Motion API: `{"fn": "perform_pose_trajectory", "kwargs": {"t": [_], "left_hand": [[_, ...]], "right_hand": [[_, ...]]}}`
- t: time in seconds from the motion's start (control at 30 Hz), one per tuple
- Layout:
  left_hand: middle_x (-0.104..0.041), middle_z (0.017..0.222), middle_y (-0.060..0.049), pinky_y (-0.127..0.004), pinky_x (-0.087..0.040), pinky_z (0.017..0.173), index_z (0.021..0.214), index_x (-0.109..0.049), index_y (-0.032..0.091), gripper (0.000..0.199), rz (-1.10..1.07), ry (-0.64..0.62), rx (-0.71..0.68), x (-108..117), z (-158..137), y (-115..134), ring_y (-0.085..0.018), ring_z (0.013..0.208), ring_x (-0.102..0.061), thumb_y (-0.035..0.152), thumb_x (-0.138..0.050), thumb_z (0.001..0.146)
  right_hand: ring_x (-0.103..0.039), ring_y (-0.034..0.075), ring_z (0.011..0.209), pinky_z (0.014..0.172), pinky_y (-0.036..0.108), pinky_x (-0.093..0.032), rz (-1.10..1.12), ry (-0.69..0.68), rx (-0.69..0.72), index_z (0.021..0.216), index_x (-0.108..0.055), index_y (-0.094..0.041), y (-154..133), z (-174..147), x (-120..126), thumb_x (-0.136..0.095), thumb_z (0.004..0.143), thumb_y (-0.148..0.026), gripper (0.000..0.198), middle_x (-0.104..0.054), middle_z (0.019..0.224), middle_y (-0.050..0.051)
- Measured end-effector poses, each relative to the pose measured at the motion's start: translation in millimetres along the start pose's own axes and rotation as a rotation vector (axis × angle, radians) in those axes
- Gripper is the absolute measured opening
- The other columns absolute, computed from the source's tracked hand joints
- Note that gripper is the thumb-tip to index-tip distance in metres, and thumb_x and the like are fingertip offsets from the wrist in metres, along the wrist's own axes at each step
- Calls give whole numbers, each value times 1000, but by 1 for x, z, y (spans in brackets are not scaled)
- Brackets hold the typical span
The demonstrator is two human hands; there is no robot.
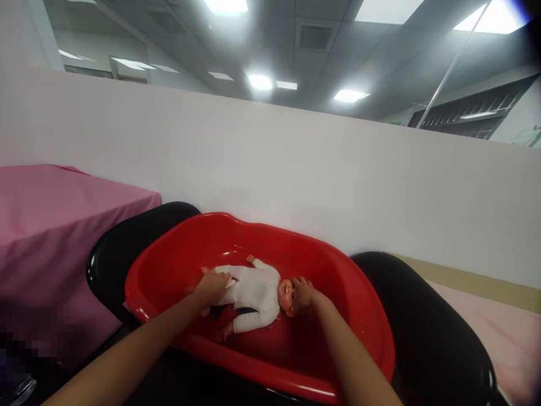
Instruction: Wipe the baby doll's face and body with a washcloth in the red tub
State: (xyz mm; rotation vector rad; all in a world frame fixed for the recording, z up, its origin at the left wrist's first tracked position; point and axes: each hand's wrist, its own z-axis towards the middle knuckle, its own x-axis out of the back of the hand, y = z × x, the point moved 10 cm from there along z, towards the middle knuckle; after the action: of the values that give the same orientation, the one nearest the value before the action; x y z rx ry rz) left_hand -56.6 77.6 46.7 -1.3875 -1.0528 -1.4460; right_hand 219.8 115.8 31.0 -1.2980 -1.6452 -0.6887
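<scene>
A baby doll point(256, 290) in a white long-sleeved garment lies on its back in a red basin point(313, 254). Its head points right and its legs left, with the arms spread. My left hand point(212, 288) is closed at the doll's lower body, at the bottom of the garment. A small pale bit shows by its fingertips, too small to name. At the other end, my right hand point(303, 293) curls its fingers around the top of the doll's head. Part of the legs is hidden behind my left hand.
Black shelves point(122, 242) flank the basin on both sides. A pink-draped surface point(54, 208) stands at left, and a pale pink surface point(482, 327) at right. Behind the basin rises a white partition point(274, 169), with ceiling lights above.
</scene>
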Motion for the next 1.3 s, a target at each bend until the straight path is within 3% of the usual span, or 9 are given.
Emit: {"fn": "perform_pose_trajectory", "kwargs": {"t": [0.1, 0.17, 0.37, 0.57, 0.73, 0.83, 0.93, 1.13, 1.3], "left_hand": [[-68, 105, -10, -42, -43, 91, 104, -64, 18, 29, -16, -6, -264, -4, 1, 45, -28, 100, -61, 37, -46, 91], [-66, 112, -10, -44, -39, 97, 107, -65, 21, 36, -12, -10, -363, -12, 0, 56, -31, 111, -56, 48, -52, 89], [-51, 140, -16, -44, -43, 92, 135, -51, 15, 62, 66, -50, -180, -50, 11, 18, -34, 121, -51, 32, -67, 78], [-61, 123, -19, -51, -42, 92, 130, -57, 12, 66, 144, -161, -10, -62, 12, -11, -40, 111, -56, 35, -75, 70], [-67, 111, -22, -52, -42, 88, 114, -66, 10, 35, 206, -180, 67, -49, 13, -16, -40, 106, -60, 13, -61, 80], [-69, 106, -21, -49, -43, 88, 109, -67, 8, 30, 165, -202, 57, -43, 13, -7, -37, 99, -64, 18, -62, 81], [-67, 110, -19, -44, -44, 88, 113, -63, 10, 40, 112, -166, -77, -36, 12, 16, -35, 101, -62, 29, -67, 79], [-62, 113, -14, -41, -37, 96, 117, -59, 15, 32, 76, -19, -427, -20, 5, 63, -31, 106, -54, 24, -45, 91], [-59, 114, -10, -38, -35, 96, 118, -60, 19, 35, 75, 1, -550, -21, -1, 70, -27, 104, -50, 24, -57, 84]], "right_hand": [[-36, 34, 126, 103, 40, -37, -1, 11, -6, 103, -67, -26, -3, -5, 4, -82, 44, -53, 67, -42, 134, 6], [-38, 34, 124, 102, 40, -38, 3, 9, -6, 105, -65, -26, -8, -12, 7, -83, 46, -50, 66, -44, 132, 7], [-41, 33, 122, 90, 37, -44, 62, 19, -50, 117, -59, -27, -7, -21, 14, -83, 47, -46, 76, -43, 132, 9], [-41, 34, 123, 99, 39, -39, 49, 14, -36, 123, -55, -28, 6, 2, 1, -83, 44, -51, 87, -42, 131, 8], [-36, 34, 126, 106, 41, -32, -16, 7, 37, 111, -63, -28, 5, 13, -5, -78, 52, -54, 67, -42, 133, 6], [-35, 35, 126, 108, 42, -31, -30, -17, 33, 104, -66, -26, 4, 12, -5, -77, 53, -55, 59, -43, 132, 6], [-35, 35, 126, 107, 41, -33, -18, -29, 33, 100, -67, -24, 1, 7, -2, -78, 53, -56, 57, -40, 135, 7], [-36, 34, 127, 104, 40, -36, 83, -20, -49, 120, -58, -29, 4, -2, 3, -82, 48, -52, 79, -39, 135, 7], [-34, 37, 129, 105, 42, -34, 46, -4, -2, 125, -55, -27, -1, -2, 5, -83, 47, -50, 86, -39, 136, 9]]}}
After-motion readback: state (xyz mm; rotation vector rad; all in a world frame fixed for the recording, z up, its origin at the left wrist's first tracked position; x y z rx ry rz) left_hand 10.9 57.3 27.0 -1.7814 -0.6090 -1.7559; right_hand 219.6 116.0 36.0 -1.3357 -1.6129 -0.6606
